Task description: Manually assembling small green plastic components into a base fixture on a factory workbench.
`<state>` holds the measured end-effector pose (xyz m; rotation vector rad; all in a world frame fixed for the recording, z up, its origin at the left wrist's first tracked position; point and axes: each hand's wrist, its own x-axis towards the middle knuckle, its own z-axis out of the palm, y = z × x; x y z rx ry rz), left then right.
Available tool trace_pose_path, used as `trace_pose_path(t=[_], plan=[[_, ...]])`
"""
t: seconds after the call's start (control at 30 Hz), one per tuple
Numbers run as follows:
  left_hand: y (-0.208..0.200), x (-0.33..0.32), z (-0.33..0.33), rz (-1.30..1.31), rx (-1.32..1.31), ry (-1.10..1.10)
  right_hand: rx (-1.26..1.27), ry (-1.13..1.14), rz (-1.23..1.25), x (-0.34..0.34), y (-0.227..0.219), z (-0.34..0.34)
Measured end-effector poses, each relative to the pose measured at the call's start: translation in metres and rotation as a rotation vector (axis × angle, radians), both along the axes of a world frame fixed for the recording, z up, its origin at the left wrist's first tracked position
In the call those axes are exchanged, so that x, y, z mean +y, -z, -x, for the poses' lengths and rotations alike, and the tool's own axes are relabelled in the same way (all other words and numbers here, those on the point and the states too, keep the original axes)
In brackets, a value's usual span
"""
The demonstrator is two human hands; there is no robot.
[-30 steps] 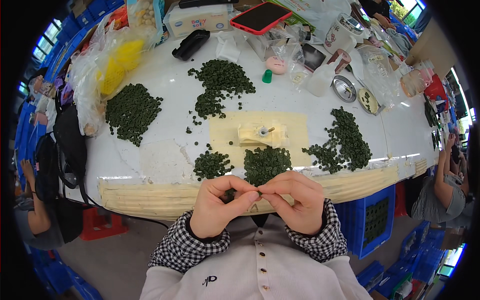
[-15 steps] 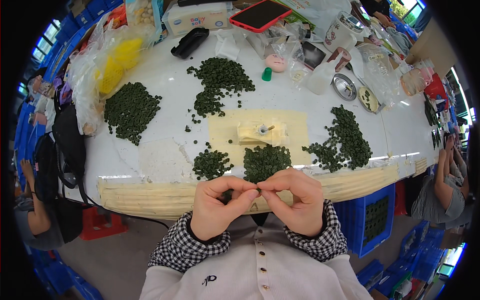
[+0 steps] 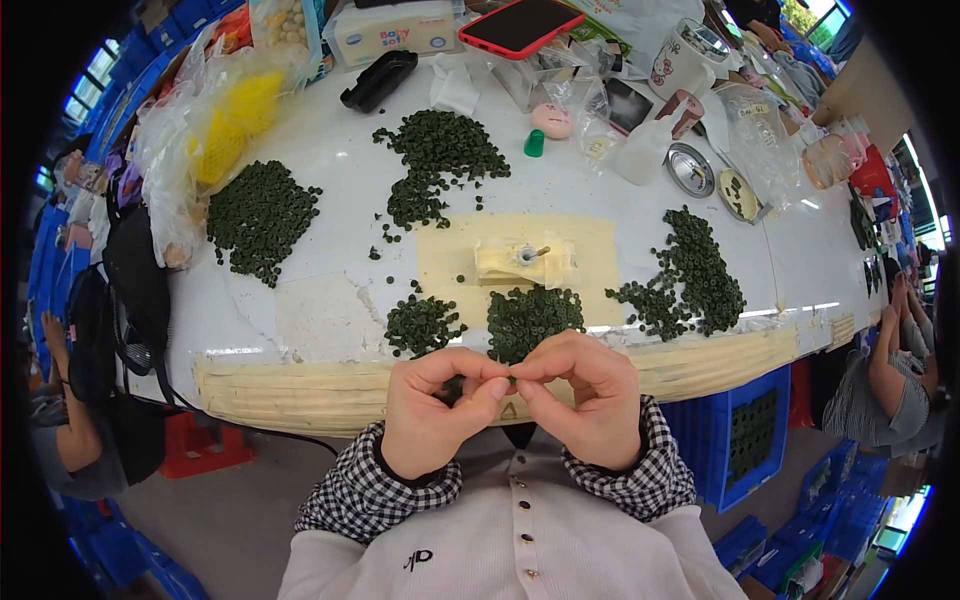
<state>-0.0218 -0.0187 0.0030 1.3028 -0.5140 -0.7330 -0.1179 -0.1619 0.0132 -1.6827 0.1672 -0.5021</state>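
Observation:
My left hand (image 3: 430,412) and my right hand (image 3: 588,400) meet at the table's near edge, thumbs and index fingers pinched tip to tip. Between them shows a speck of a small dark green round part (image 3: 513,382), mostly covered by the fingers. Just beyond my hands lies a pile of small dark green ring-like parts (image 3: 533,322), with a smaller pile (image 3: 422,324) to its left. Behind these stands a taped-down block (image 3: 500,264) with a short upright peg and a thin stick, on a yellow taped patch (image 3: 440,235).
More green parts lie in heaps at the left (image 3: 262,222), back (image 3: 450,148) and right (image 3: 697,272). Along the back are a red-cased phone (image 3: 520,27), a black case (image 3: 380,82), a mug (image 3: 682,65) and plastic bags. A blue crate (image 3: 745,440) stands below the table's right side.
My right hand has shifted slightly left and up, and the pinched fingertips have moved a little left. Both hands stay closed together; the heaps look the same.

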Motion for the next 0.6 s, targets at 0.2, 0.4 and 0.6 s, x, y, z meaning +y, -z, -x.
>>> trace_pose_path(t=[0.2,0.4,0.6], plan=[[-0.004,0.0,-0.003,-0.043,-0.004,-0.044,-0.007,0.049,0.038,0.005,0.0,-0.005],[-0.007,0.014,-0.025,-0.232,-0.221,-0.185,0.036,0.192,0.181,-0.007,-0.005,-0.001],[-0.009,0.02,-0.038,-0.32,-0.329,-0.264,0.068,0.168,0.447,-0.012,-0.004,0.0]])
